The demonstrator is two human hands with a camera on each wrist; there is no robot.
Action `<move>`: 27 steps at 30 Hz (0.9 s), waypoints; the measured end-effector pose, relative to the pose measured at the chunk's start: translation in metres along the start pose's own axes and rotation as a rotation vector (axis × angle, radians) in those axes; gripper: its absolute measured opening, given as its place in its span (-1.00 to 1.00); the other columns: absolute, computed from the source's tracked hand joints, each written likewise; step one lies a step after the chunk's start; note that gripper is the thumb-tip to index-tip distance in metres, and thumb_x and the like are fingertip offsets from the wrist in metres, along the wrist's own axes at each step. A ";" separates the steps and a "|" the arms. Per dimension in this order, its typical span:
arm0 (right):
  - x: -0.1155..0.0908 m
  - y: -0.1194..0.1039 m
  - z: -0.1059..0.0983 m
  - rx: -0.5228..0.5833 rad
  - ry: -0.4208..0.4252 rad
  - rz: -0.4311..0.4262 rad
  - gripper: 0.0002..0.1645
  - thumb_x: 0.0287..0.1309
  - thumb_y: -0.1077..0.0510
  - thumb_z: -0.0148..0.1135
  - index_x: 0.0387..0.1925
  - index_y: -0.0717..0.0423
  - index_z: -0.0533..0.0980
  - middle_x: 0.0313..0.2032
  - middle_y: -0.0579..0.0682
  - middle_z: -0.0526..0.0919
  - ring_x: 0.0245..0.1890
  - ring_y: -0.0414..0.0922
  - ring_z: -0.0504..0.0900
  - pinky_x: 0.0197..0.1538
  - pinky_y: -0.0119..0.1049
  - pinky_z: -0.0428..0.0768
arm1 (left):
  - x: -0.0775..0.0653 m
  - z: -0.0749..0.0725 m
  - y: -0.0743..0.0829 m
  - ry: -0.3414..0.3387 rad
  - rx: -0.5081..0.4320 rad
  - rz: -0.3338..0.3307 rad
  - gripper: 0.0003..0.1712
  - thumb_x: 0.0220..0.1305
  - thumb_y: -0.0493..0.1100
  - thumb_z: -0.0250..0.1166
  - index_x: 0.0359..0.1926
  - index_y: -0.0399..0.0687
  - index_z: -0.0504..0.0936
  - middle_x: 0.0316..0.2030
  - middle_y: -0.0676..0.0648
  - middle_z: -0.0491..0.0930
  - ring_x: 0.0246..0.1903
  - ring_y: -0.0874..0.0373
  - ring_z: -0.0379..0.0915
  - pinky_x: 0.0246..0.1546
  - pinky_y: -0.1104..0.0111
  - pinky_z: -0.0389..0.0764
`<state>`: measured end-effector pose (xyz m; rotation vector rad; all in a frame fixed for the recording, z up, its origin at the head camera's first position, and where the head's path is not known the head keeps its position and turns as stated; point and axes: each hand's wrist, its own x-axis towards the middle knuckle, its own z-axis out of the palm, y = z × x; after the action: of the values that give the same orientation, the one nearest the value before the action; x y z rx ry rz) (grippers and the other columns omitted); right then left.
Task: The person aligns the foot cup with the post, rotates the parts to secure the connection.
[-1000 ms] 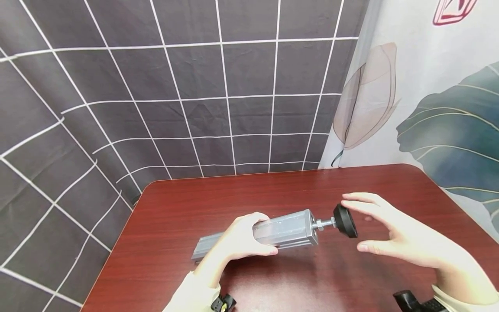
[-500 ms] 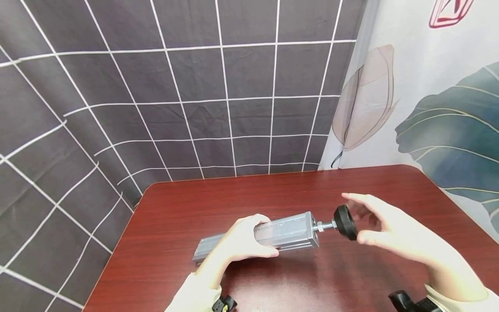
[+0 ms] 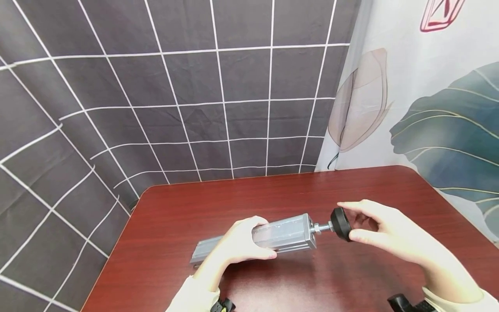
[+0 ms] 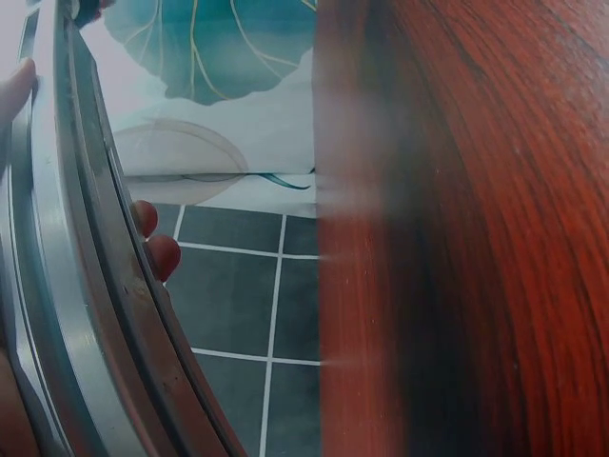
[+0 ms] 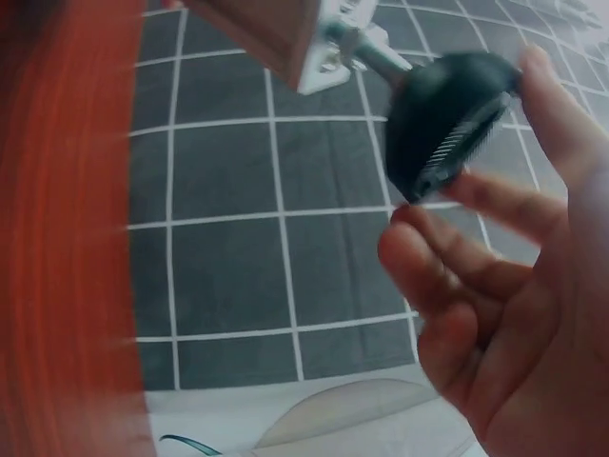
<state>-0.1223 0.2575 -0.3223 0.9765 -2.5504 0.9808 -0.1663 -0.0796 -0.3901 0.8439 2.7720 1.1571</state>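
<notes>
My left hand (image 3: 242, 242) grips a silver aluminium profile bar (image 3: 286, 232) from above, thumb on the near side. In the left wrist view, the grooved bar (image 4: 86, 238) runs up the left side, with two fingertips (image 4: 162, 255) showing past its edge. A threaded stud with a nut (image 3: 320, 228) sticks out of its right end and carries a black levelling foot (image 3: 341, 224). My right hand (image 3: 386, 232) pinches the rim of this foot between thumb and fingers. The right wrist view shows the foot's ribbed underside (image 5: 457, 143) facing the palm; the other fingers curl loosely below.
The bar is held over a reddish-brown wooden table (image 3: 187, 203). Behind it hangs a dark grey curtain with a white grid (image 3: 249, 117), and at the right a white curtain with leaf prints (image 3: 362, 104). Black devices (image 3: 409, 303) are strapped at both wrists.
The right hand's fingers have closed from a wide spread onto the levelling foot's rim. The left hand and bar have stayed about in place; the view has shifted slightly.
</notes>
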 end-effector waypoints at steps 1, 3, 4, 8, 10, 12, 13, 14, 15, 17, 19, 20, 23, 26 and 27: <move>0.000 0.000 0.001 0.009 0.002 0.014 -0.31 -0.10 0.30 0.40 0.14 0.02 0.42 -0.24 -0.27 0.53 -0.33 -0.32 0.50 -0.32 -0.52 0.44 | 0.000 0.000 0.000 -0.001 0.000 0.001 -0.30 -0.31 0.21 0.52 -0.06 0.15 0.53 -0.30 0.23 0.52 -0.32 0.34 0.42 -0.22 0.41 0.47; 0.000 0.000 0.000 -0.010 0.004 0.023 -0.26 -0.13 0.28 0.42 0.17 0.01 0.39 -0.18 -0.26 0.52 -0.27 -0.34 0.48 -0.27 -0.55 0.42 | 0.000 0.000 0.000 0.001 0.000 0.003 -0.30 -0.31 0.21 0.52 -0.06 0.15 0.53 -0.30 0.23 0.52 -0.32 0.34 0.42 -0.22 0.41 0.47; 0.000 0.000 -0.001 -0.022 -0.002 0.010 -0.20 -0.16 0.27 0.45 0.20 0.03 0.36 -0.11 -0.23 0.51 -0.21 -0.34 0.46 -0.21 -0.56 0.40 | 0.000 0.001 0.000 0.003 -0.001 0.005 -0.30 -0.31 0.21 0.52 -0.07 0.16 0.53 -0.30 0.23 0.52 -0.32 0.34 0.42 -0.22 0.41 0.47; -0.001 -0.001 -0.007 -0.090 -0.035 -0.075 0.04 -0.30 0.20 0.56 0.30 0.07 0.26 0.17 -0.16 0.32 0.10 -0.36 0.31 -0.02 -0.62 0.32 | 0.000 0.000 0.000 0.008 -0.010 0.010 -0.30 -0.31 0.20 0.53 -0.07 0.15 0.53 -0.30 0.22 0.53 -0.33 0.34 0.42 -0.23 0.41 0.47; 0.000 -0.002 -0.007 -0.080 -0.063 -0.127 0.01 -0.28 0.25 0.55 0.28 0.09 0.28 0.21 -0.10 0.27 0.15 -0.35 0.27 -0.02 -0.59 0.36 | 0.000 0.000 -0.001 0.012 -0.013 0.015 -0.30 -0.31 0.19 0.53 -0.06 0.14 0.53 -0.30 0.22 0.53 -0.33 0.34 0.42 -0.23 0.41 0.47; 0.001 -0.002 -0.005 -0.077 -0.072 -0.150 -0.04 -0.26 0.26 0.53 0.26 0.06 0.30 0.19 -0.11 0.28 0.07 -0.35 0.35 -0.10 -0.57 0.42 | 0.000 0.000 -0.001 0.014 -0.014 0.015 -0.30 -0.31 0.19 0.53 -0.06 0.13 0.54 -0.30 0.22 0.53 -0.33 0.34 0.43 -0.23 0.41 0.47; 0.002 -0.003 -0.004 -0.078 -0.066 -0.148 -0.05 -0.27 0.25 0.54 0.25 0.05 0.32 0.15 -0.14 0.31 0.00 -0.35 0.39 -0.14 -0.57 0.43 | 0.000 0.000 -0.001 0.013 -0.014 0.013 -0.30 -0.31 0.19 0.53 -0.06 0.14 0.53 -0.30 0.22 0.53 -0.33 0.34 0.43 -0.23 0.41 0.47; 0.003 -0.003 -0.003 -0.071 -0.060 -0.139 -0.07 -0.26 0.25 0.54 0.24 0.03 0.33 0.07 -0.17 0.35 -0.10 -0.35 0.42 -0.22 -0.57 0.44 | 0.000 0.000 -0.001 0.011 -0.014 0.011 -0.30 -0.31 0.19 0.53 -0.06 0.14 0.53 -0.30 0.22 0.53 -0.33 0.34 0.42 -0.23 0.41 0.47; 0.004 -0.003 -0.001 -0.061 -0.047 -0.120 -0.09 -0.27 0.24 0.54 0.22 0.02 0.35 -0.01 -0.20 0.38 -0.19 -0.35 0.44 -0.28 -0.55 0.43 | 0.000 0.000 -0.002 0.008 -0.013 0.009 -0.30 -0.31 0.19 0.53 -0.07 0.14 0.53 -0.30 0.22 0.53 -0.32 0.34 0.42 -0.23 0.41 0.47; 0.006 -0.003 0.003 -0.040 -0.020 -0.063 -0.16 -0.24 0.23 0.52 0.17 -0.02 0.38 -0.18 -0.25 0.41 -0.34 -0.35 0.42 -0.35 -0.52 0.40 | 0.000 0.000 -0.002 0.004 -0.010 0.005 -0.30 -0.31 0.20 0.52 -0.06 0.15 0.53 -0.30 0.23 0.52 -0.32 0.34 0.42 -0.23 0.41 0.47; 0.007 -0.002 0.007 0.000 0.000 -0.008 -0.29 -0.17 0.27 0.46 0.09 -0.03 0.41 -0.32 -0.27 0.42 -0.41 -0.33 0.43 -0.40 -0.50 0.39 | -0.001 0.000 -0.002 0.001 -0.010 0.004 -0.30 -0.31 0.20 0.52 -0.06 0.15 0.53 -0.29 0.23 0.53 -0.32 0.34 0.42 -0.23 0.41 0.47; 0.007 -0.002 0.008 0.024 0.001 0.005 -0.36 -0.12 0.30 0.40 0.06 -0.03 0.41 -0.36 -0.26 0.42 -0.43 -0.32 0.44 -0.42 -0.49 0.40 | -0.001 0.000 -0.002 0.002 -0.009 0.005 -0.30 -0.31 0.20 0.52 -0.06 0.15 0.53 -0.29 0.23 0.53 -0.32 0.35 0.43 -0.23 0.41 0.47; 0.007 0.000 0.008 0.060 0.005 0.017 -0.42 -0.03 0.29 0.31 0.09 0.03 0.40 -0.33 -0.22 0.49 -0.38 -0.30 0.48 -0.36 -0.47 0.43 | -0.001 0.000 -0.001 0.003 -0.010 0.002 -0.30 -0.31 0.20 0.53 -0.06 0.15 0.53 -0.29 0.23 0.53 -0.32 0.34 0.42 -0.23 0.41 0.47; 0.003 0.002 0.000 0.025 -0.007 -0.021 -0.18 -0.12 0.24 0.41 0.24 0.08 0.30 -0.11 -0.17 0.51 -0.24 -0.32 0.49 -0.25 -0.52 0.44 | -0.001 -0.001 -0.001 0.001 -0.005 -0.001 -0.30 -0.31 0.20 0.52 -0.06 0.15 0.53 -0.29 0.23 0.52 -0.32 0.34 0.42 -0.23 0.41 0.47; 0.001 0.002 -0.002 0.006 -0.013 -0.044 -0.08 -0.18 0.23 0.46 0.28 0.10 0.27 -0.03 -0.15 0.49 -0.17 -0.33 0.47 -0.20 -0.54 0.43 | -0.001 -0.001 0.000 0.000 -0.003 0.001 -0.30 -0.31 0.20 0.52 -0.06 0.15 0.53 -0.29 0.22 0.52 -0.32 0.34 0.42 -0.23 0.41 0.47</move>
<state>-0.1250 0.2594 -0.3212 1.0398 -2.5260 0.9741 -0.1662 -0.0806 -0.3898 0.8444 2.7698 1.1611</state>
